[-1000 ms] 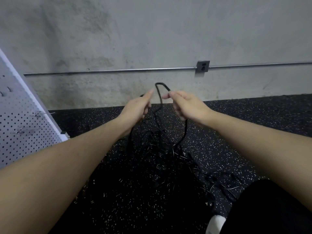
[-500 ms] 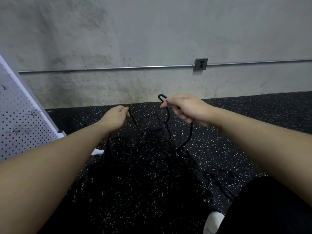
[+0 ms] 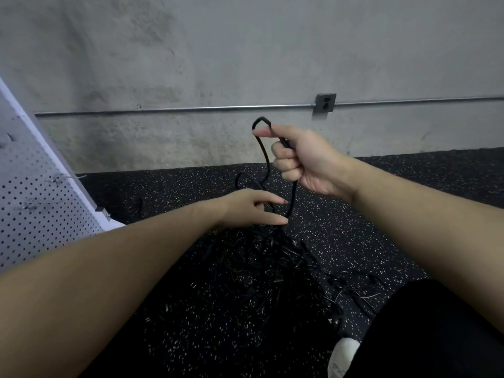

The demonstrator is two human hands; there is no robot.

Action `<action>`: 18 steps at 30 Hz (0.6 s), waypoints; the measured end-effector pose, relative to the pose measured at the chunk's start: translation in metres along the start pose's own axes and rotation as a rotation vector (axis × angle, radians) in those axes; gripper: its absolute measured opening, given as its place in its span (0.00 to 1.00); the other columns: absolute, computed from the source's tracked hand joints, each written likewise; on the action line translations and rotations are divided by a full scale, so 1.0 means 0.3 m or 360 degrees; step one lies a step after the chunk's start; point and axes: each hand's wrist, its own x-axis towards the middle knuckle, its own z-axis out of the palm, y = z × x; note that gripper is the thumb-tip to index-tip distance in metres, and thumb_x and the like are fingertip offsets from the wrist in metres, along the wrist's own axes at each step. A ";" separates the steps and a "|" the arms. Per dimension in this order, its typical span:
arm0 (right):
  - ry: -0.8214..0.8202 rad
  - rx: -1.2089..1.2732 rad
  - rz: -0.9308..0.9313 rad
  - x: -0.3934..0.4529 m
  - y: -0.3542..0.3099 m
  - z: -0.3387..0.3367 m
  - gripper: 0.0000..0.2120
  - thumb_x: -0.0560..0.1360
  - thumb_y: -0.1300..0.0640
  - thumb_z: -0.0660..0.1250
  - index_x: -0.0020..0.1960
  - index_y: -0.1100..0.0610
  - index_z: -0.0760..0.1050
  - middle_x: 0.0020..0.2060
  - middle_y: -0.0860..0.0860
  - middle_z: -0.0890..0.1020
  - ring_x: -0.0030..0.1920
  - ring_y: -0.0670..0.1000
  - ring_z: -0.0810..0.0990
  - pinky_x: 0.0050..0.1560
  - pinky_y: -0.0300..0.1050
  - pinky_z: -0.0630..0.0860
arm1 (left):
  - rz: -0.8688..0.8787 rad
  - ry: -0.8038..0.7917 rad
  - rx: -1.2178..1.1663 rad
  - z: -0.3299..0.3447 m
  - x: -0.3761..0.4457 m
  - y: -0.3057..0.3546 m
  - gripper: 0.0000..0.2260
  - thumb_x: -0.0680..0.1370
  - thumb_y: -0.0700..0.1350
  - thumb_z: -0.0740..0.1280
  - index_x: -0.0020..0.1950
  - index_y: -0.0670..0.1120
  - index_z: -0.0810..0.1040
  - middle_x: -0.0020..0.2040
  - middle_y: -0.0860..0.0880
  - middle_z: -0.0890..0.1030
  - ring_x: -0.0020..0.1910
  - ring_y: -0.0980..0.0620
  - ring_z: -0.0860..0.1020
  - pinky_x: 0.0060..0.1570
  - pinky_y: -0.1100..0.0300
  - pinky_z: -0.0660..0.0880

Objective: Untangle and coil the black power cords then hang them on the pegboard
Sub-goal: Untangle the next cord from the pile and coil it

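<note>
A tangled pile of black power cords point(image 3: 261, 271) lies on the dark speckled floor in front of me. My right hand point(image 3: 302, 159) is raised above it and grips a folded loop of one black cord point(image 3: 263, 148), whose bend sticks up past my thumb. Two strands hang from that hand down to the pile. Lower and to the left, my left hand point(image 3: 252, 210) reaches to those strands with forefinger and thumb straight and spread, one strand running between them. The white pegboard point(image 3: 35, 214) leans at the far left with bare metal hooks point(image 3: 58, 178).
A concrete wall stands behind, with a metal conduit point(image 3: 191, 108) and an outlet box point(image 3: 325, 102). My leg in black point(image 3: 441, 331) and a white sock point(image 3: 343, 353) fill the lower right. Stray cord ends point(image 3: 354, 285) trail rightwards from the pile.
My right hand rose with its cord loop and closed into a tighter fist. My left hand let go of its strand, moved right and down, and spread its fingers at the hanging strands.
</note>
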 end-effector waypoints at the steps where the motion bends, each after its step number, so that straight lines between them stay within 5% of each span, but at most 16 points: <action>1: 0.0002 0.0048 -0.0023 -0.004 -0.007 0.007 0.14 0.86 0.52 0.55 0.62 0.53 0.77 0.27 0.44 0.57 0.28 0.44 0.51 0.24 0.38 0.47 | 0.0052 0.0038 0.0021 0.016 0.010 0.010 0.08 0.77 0.59 0.73 0.54 0.63 0.80 0.33 0.54 0.67 0.30 0.57 0.65 0.32 0.62 0.62; 2: 0.0001 0.0090 -0.0040 -0.004 -0.012 0.013 0.13 0.86 0.52 0.55 0.62 0.53 0.77 0.27 0.45 0.57 0.29 0.45 0.50 0.24 0.37 0.47 | 0.0125 0.0090 0.0048 0.027 0.020 0.017 0.06 0.77 0.58 0.72 0.44 0.59 0.79 0.31 0.54 0.66 0.30 0.56 0.64 0.33 0.60 0.62; 4: 0.0004 0.0173 -0.0088 0.001 -0.017 0.015 0.15 0.86 0.50 0.54 0.64 0.53 0.76 0.27 0.45 0.62 0.29 0.45 0.53 0.26 0.37 0.51 | 0.0192 0.0177 0.0166 0.047 0.042 0.018 0.17 0.80 0.56 0.70 0.32 0.54 0.75 0.28 0.52 0.68 0.30 0.54 0.66 0.37 0.56 0.66; 7: 0.0142 0.0166 -0.0176 0.021 0.005 -0.029 0.19 0.86 0.46 0.51 0.66 0.51 0.76 0.39 0.48 0.81 0.38 0.45 0.73 0.39 0.40 0.69 | 0.0178 0.0263 0.0173 0.045 0.039 0.027 0.12 0.81 0.57 0.68 0.42 0.56 0.85 0.33 0.46 0.79 0.32 0.50 0.76 0.41 0.57 0.74; 11: 0.0373 -0.0512 0.0081 0.026 0.129 -0.136 0.14 0.86 0.57 0.50 0.57 0.54 0.74 0.47 0.51 0.82 0.47 0.51 0.79 0.50 0.50 0.79 | 0.0121 0.0358 -0.0043 0.006 0.024 0.034 0.11 0.82 0.55 0.66 0.48 0.55 0.86 0.35 0.53 0.79 0.23 0.61 0.67 0.27 0.66 0.65; 15: -0.0346 -0.1488 0.0552 0.007 0.262 -0.156 0.10 0.80 0.52 0.65 0.60 0.48 0.75 0.59 0.49 0.82 0.60 0.57 0.81 0.61 0.53 0.78 | 0.0104 0.0462 -0.0143 -0.021 0.020 0.023 0.10 0.82 0.54 0.66 0.44 0.56 0.84 0.38 0.52 0.80 0.25 0.61 0.68 0.29 0.67 0.65; 18: -0.0444 -0.1674 0.0424 0.021 0.297 -0.112 0.07 0.78 0.51 0.72 0.49 0.53 0.78 0.45 0.50 0.83 0.45 0.52 0.80 0.56 0.51 0.78 | 0.0077 0.0545 -0.0225 -0.030 0.026 0.009 0.10 0.82 0.53 0.66 0.47 0.54 0.85 0.36 0.56 0.80 0.23 0.63 0.67 0.28 0.67 0.63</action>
